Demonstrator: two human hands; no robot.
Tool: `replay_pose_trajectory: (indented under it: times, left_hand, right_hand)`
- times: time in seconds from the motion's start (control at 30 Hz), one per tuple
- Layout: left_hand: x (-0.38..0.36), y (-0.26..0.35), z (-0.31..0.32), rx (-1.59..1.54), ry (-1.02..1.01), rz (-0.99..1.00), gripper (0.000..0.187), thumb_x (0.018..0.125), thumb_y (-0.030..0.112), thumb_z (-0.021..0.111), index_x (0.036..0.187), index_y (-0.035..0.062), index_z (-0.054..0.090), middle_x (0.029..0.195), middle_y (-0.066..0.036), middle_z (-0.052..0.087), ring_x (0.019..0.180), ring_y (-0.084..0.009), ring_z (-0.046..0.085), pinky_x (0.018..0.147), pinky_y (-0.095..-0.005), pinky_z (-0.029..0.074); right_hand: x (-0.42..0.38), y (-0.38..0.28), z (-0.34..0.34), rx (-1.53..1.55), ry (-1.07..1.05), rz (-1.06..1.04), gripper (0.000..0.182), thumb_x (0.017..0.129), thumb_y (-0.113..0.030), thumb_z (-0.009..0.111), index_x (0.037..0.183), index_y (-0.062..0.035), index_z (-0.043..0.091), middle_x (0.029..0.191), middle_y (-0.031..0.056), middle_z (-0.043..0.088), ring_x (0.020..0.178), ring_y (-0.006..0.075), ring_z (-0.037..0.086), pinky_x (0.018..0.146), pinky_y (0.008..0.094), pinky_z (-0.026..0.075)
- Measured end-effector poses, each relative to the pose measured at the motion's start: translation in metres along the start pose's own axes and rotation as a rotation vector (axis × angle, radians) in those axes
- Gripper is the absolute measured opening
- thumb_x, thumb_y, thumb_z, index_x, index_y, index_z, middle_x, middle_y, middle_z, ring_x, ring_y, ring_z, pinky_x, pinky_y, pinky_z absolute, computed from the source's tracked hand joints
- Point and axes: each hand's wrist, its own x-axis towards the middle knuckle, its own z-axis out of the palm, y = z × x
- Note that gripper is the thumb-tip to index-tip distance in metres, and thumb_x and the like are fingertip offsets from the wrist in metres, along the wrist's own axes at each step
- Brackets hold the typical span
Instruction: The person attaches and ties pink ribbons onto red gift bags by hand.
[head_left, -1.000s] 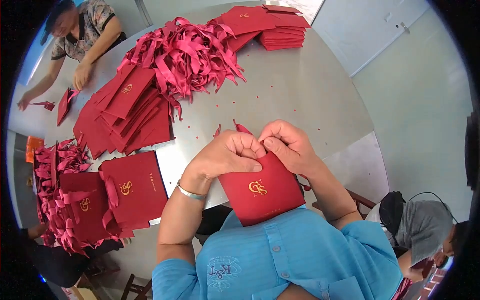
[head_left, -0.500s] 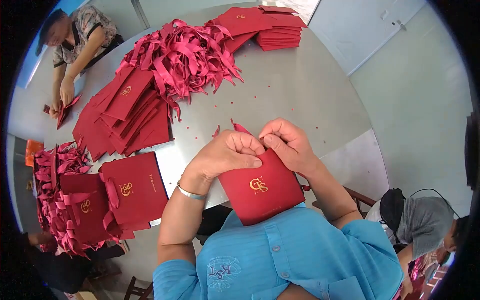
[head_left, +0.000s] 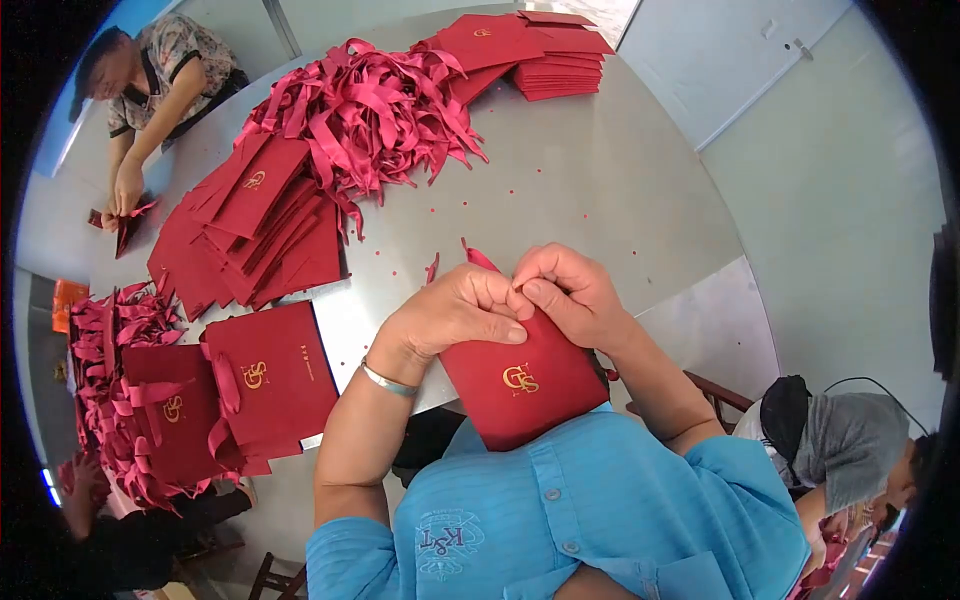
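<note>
A red paper bag (head_left: 525, 385) with a gold emblem rests against my blue shirt, its top edge at my fingers. My left hand (head_left: 465, 310) is closed at the top left of the bag, thumb lying on its front. Fingertips of my right hand (head_left: 570, 290) are pinched together at the top right corner, touching my left fingers. Whatever small piece lies between the right fingertips is mostly hidden. A pink ribbon (head_left: 478, 256) sticks up behind my left hand.
Beyond my hands lie a heap of pink ribbons (head_left: 370, 115), a pile of flat red bags (head_left: 265, 225) and a stack (head_left: 560, 65) farther back. Ribboned bags (head_left: 265, 375) lie at the left. Co-workers (head_left: 160, 85) are around the metal table (head_left: 600, 150).
My fingertips have come together at the bag's top, the left ones moving right. The bag has tilted slightly. At the far left, the co-worker's hands have shifted.
</note>
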Motion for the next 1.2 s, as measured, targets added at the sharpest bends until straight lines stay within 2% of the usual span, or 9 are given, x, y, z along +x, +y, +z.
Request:
replay_pose_trajectory:
  times: [0.17, 0.23, 0.4, 0.57, 0.63, 0.97, 1.03, 1.1, 1.2]
  left_hand:
    - [-0.001, -0.001, -0.001, 0.002, -0.024, 0.006, 0.017, 0.074, -0.003, 0.074, 0.091, 0.0005, 0.069, 0.081, 0.001, 0.066, 0.073, -0.0045, 0.058, 0.069, -0.0193, 0.047]
    - [0.000, 0.001, 0.002, 0.067, 0.061, 0.019, 0.017, 0.075, -0.004, 0.072, 0.091, 0.0002, 0.070, 0.084, -0.002, 0.068, 0.075, -0.0057, 0.061, 0.072, -0.0202, 0.049]
    - [0.003, 0.001, 0.002, 0.172, 0.094, 0.018, 0.018, 0.075, -0.006, 0.071, 0.091, -0.0002, 0.070, 0.085, -0.004, 0.070, 0.077, -0.0073, 0.063, 0.073, -0.0218, 0.050]
    - [0.003, -0.001, 0.001, 0.063, 0.027, 0.019, 0.018, 0.076, -0.004, 0.071, 0.094, -0.0002, 0.070, 0.086, -0.002, 0.069, 0.078, -0.0063, 0.061, 0.073, -0.0220, 0.049]
    - [0.003, 0.000, 0.002, 0.055, 0.026, 0.009, 0.023, 0.069, -0.006, 0.075, 0.091, 0.0006, 0.071, 0.082, -0.001, 0.068, 0.074, -0.0053, 0.060, 0.070, -0.0204, 0.047]
    - [0.000, -0.001, 0.002, 0.031, -0.007, -0.006, 0.020, 0.070, -0.005, 0.075, 0.089, 0.0008, 0.071, 0.081, 0.000, 0.067, 0.073, -0.0054, 0.059, 0.069, -0.0200, 0.047]
    - [0.002, -0.003, 0.004, 0.035, 0.059, 0.011, 0.019, 0.072, -0.005, 0.074, 0.090, 0.0006, 0.071, 0.081, 0.000, 0.068, 0.072, -0.0058, 0.059, 0.068, -0.0201, 0.047]
    - [0.003, 0.002, 0.007, 0.093, 0.074, 0.012, 0.018, 0.073, -0.005, 0.073, 0.089, 0.0004, 0.070, 0.081, 0.000, 0.068, 0.072, -0.0058, 0.059, 0.068, -0.0202, 0.047]
    - [0.003, 0.006, 0.010, 0.175, 0.104, 0.004, 0.014, 0.074, -0.006, 0.072, 0.087, 0.0000, 0.069, 0.080, 0.000, 0.067, 0.072, -0.0056, 0.059, 0.067, -0.0207, 0.047]
  right_hand:
    - [0.000, 0.000, 0.000, -0.081, 0.007, -0.024, 0.006, 0.094, -0.001, 0.050, 0.098, -0.0011, 0.055, 0.088, 0.0041, 0.058, 0.075, 0.0077, 0.052, 0.068, 0.0220, 0.044]
    - [-0.001, 0.000, -0.002, -0.121, 0.020, -0.034, 0.006, 0.094, -0.001, 0.050, 0.098, -0.0012, 0.055, 0.087, 0.0037, 0.058, 0.074, 0.0074, 0.052, 0.067, 0.0219, 0.044]
    - [-0.007, 0.007, -0.003, -0.128, 0.154, 0.041, 0.006, 0.094, -0.001, 0.050, 0.098, -0.0016, 0.055, 0.082, 0.0005, 0.057, 0.071, 0.0056, 0.050, 0.064, 0.0212, 0.043]
    - [-0.004, 0.004, 0.001, -0.122, 0.135, 0.024, 0.006, 0.095, -0.002, 0.050, 0.098, -0.0018, 0.055, 0.084, 0.0002, 0.057, 0.074, 0.0056, 0.051, 0.066, 0.0211, 0.044]
    - [-0.003, 0.004, 0.001, -0.156, 0.127, 0.002, 0.007, 0.095, -0.002, 0.050, 0.098, -0.0018, 0.055, 0.084, 0.0003, 0.057, 0.074, 0.0059, 0.052, 0.067, 0.0212, 0.044]
    - [-0.004, 0.002, 0.003, -0.142, 0.072, -0.062, 0.006, 0.095, -0.002, 0.050, 0.098, -0.0016, 0.055, 0.085, 0.0021, 0.059, 0.072, 0.0060, 0.053, 0.064, 0.0215, 0.044]
    - [-0.004, 0.004, 0.001, -0.134, 0.079, -0.065, 0.006, 0.095, -0.003, 0.050, 0.098, -0.0016, 0.055, 0.084, 0.0019, 0.059, 0.071, 0.0057, 0.053, 0.064, 0.0214, 0.044]
    - [-0.005, 0.004, -0.002, -0.095, 0.120, 0.053, 0.006, 0.095, -0.003, 0.050, 0.098, -0.0018, 0.055, 0.083, 0.0012, 0.058, 0.071, 0.0054, 0.053, 0.064, 0.0211, 0.044]
    - [-0.007, 0.003, -0.002, -0.126, 0.142, 0.075, 0.006, 0.095, -0.004, 0.050, 0.098, -0.0018, 0.056, 0.082, 0.0007, 0.059, 0.071, 0.0053, 0.054, 0.064, 0.0212, 0.045]
